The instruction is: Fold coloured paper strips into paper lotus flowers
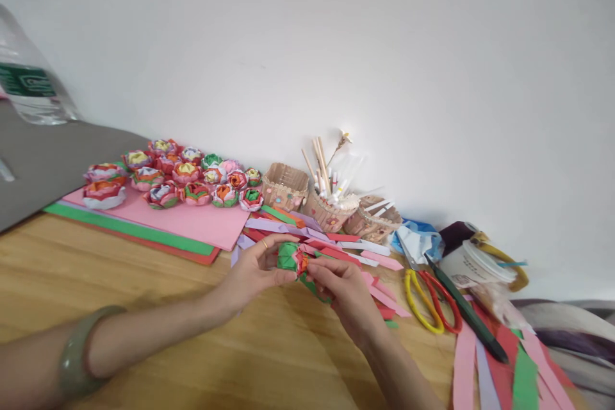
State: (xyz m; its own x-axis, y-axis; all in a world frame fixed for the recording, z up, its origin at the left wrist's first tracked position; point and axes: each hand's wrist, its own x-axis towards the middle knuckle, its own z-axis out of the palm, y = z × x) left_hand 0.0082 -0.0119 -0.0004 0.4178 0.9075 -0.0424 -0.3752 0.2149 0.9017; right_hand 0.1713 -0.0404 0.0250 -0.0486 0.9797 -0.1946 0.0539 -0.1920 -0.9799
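Note:
Between my two hands, above the wooden table (206,339), is a small folded paper flower (289,256) with green outer petals and red and orange paper on its right side. My left hand (257,272) grips its green side between thumb and fingers. On the other side, the fingertips of my right hand (339,285) pinch its red and orange part. A green paper end hangs below the flower, partly behind my right hand. Just behind lie many folded paper strips (273,225) in purple, red, pink, white and green.
Finished paper flowers (186,172) sit on stacked pink paper (202,225) at the left. Decorated baskets (286,187) stand by the wall, one holding sticks. Scissors (432,307), a dark green pen-like tool (475,320), a white tub (475,266) and cut strips (526,371) lie right. A bottle (29,77) stands far left.

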